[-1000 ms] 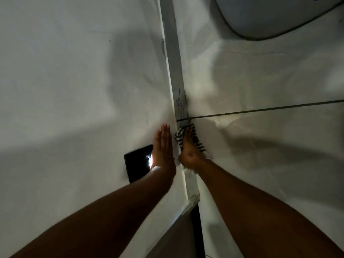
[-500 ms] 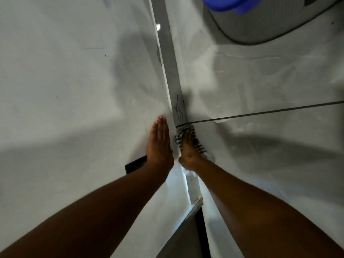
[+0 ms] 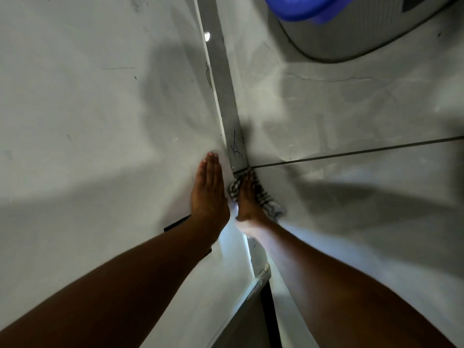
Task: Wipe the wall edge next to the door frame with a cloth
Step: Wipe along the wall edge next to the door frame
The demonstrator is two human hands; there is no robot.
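A narrow grey wall edge (image 3: 227, 96) runs down the middle of the view, with blue scribbles just above my hands. My right hand (image 3: 247, 199) presses a black-and-white striped cloth (image 3: 263, 197) against that edge, just below a dark horizontal line (image 3: 351, 153) on the right-hand surface. My left hand (image 3: 209, 188) lies flat on the white wall (image 3: 100, 121) to the left of the edge, fingers together and extended, holding nothing. The cloth bunches under and to the right of my right hand.
A black wall plate (image 3: 175, 223) is mostly hidden under my left wrist. A blue plastic object (image 3: 301, 7) and a curved grey surface (image 3: 351, 38) sit at the top right. A dark gap (image 3: 267, 310) opens low in the middle.
My left hand has slid up the wall and now covers most of the black plate. The view has tilted, bringing the blue object into sight. My right hand stays on the cloth.
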